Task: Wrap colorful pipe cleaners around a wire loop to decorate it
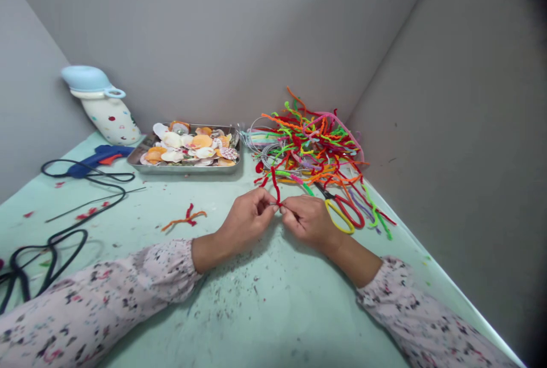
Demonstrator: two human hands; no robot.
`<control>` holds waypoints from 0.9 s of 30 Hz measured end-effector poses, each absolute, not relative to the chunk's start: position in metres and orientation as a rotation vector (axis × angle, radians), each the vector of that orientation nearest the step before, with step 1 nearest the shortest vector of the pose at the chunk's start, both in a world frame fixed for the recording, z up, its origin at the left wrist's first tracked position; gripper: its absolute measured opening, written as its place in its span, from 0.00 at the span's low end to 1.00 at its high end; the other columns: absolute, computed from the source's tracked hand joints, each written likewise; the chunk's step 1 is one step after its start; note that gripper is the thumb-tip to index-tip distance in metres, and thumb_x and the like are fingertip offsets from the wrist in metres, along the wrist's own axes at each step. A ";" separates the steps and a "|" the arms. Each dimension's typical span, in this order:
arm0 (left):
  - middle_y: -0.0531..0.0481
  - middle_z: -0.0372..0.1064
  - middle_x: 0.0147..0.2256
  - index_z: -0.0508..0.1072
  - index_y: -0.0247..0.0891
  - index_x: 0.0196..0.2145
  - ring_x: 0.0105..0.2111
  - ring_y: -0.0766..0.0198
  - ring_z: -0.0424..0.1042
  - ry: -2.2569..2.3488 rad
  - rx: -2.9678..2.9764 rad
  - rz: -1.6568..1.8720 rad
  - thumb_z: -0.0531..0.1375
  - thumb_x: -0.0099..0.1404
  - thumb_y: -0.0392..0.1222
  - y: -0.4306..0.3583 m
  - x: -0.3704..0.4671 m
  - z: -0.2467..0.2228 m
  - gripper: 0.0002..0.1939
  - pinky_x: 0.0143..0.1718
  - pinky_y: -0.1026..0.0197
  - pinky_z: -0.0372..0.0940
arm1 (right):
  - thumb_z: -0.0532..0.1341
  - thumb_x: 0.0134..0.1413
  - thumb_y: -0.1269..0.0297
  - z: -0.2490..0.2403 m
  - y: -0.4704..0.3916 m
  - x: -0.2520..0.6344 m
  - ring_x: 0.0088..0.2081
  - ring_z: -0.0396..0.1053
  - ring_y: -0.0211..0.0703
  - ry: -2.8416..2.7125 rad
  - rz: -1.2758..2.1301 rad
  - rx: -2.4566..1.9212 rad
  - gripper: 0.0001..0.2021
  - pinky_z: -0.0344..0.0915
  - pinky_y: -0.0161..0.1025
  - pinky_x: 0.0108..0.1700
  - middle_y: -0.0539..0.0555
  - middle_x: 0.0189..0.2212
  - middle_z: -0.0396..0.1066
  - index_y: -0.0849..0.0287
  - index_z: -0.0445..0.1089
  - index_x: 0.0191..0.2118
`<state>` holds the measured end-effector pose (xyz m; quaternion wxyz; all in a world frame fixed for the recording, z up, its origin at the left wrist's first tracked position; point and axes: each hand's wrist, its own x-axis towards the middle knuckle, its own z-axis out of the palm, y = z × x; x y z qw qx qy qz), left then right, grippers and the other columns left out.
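A red pipe cleaner (pixel 276 183) is pinched between both hands above the middle of the table, one end sticking up. My left hand (pixel 248 215) is closed on it from the left, thumb against fingers. From the right, my right hand (pixel 308 219) grips it, its fingertips nearly meeting the left ones. Part of the pipe cleaner is hidden by the fingers. Scissors (pixel 342 211) with red and yellow handles lie just beyond my right hand. Left of my left hand lies a small crossed piece of orange and red pipe cleaner (pixel 187 219).
A heap of colourful pipe cleaners (pixel 316 143) fills the back right. Beside it stands a metal tray (pixel 188 169) of seashells. Further left are a blue glue gun (pixel 92 162), its looping black cord (pixel 64 237) and a white bottle (pixel 111 118). Walls border the table.
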<state>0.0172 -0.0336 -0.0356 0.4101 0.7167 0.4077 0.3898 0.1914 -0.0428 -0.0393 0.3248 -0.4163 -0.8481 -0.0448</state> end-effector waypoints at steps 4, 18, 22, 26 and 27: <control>0.54 0.64 0.25 0.67 0.35 0.32 0.24 0.70 0.62 1.019 1.807 0.986 0.56 0.60 0.40 -0.034 0.018 -0.034 0.06 0.25 0.68 0.56 | 0.52 0.52 0.70 -0.039 -0.043 0.191 0.21 0.55 0.35 -2.215 -0.109 -1.088 0.12 0.50 0.34 0.29 0.46 0.16 0.56 0.58 0.57 0.19; 0.56 0.62 0.20 0.67 0.36 0.27 0.20 0.70 0.58 1.065 1.757 0.977 0.55 0.60 0.43 -0.035 0.017 -0.031 0.09 0.22 0.68 0.53 | 0.52 0.51 0.71 -0.039 -0.044 0.189 0.21 0.55 0.35 -2.235 -0.178 -1.031 0.11 0.51 0.35 0.30 0.47 0.16 0.58 0.58 0.58 0.19; 0.56 0.61 0.18 0.67 0.35 0.26 0.19 0.70 0.58 1.065 1.730 0.964 0.55 0.60 0.42 -0.034 0.016 -0.029 0.08 0.22 0.68 0.53 | 0.53 0.51 0.71 -0.038 -0.044 0.188 0.22 0.56 0.36 -2.253 -0.213 -1.015 0.11 0.52 0.36 0.30 0.47 0.17 0.60 0.58 0.60 0.20; 0.57 0.60 0.17 0.67 0.35 0.26 0.19 0.71 0.57 1.084 1.719 0.961 0.55 0.59 0.41 -0.034 0.016 -0.028 0.08 0.21 0.68 0.53 | 0.53 0.51 0.71 -0.038 -0.044 0.188 0.22 0.58 0.36 -2.282 -0.273 -0.994 0.10 0.52 0.36 0.31 0.48 0.17 0.62 0.58 0.62 0.21; 0.57 0.60 0.17 0.67 0.35 0.25 0.18 0.71 0.57 1.089 1.715 0.960 0.55 0.59 0.41 -0.034 0.016 -0.028 0.08 0.21 0.68 0.53 | 0.53 0.51 0.71 -0.038 -0.044 0.188 0.23 0.58 0.36 -2.286 -0.291 -0.993 0.10 0.52 0.37 0.31 0.48 0.17 0.62 0.58 0.62 0.21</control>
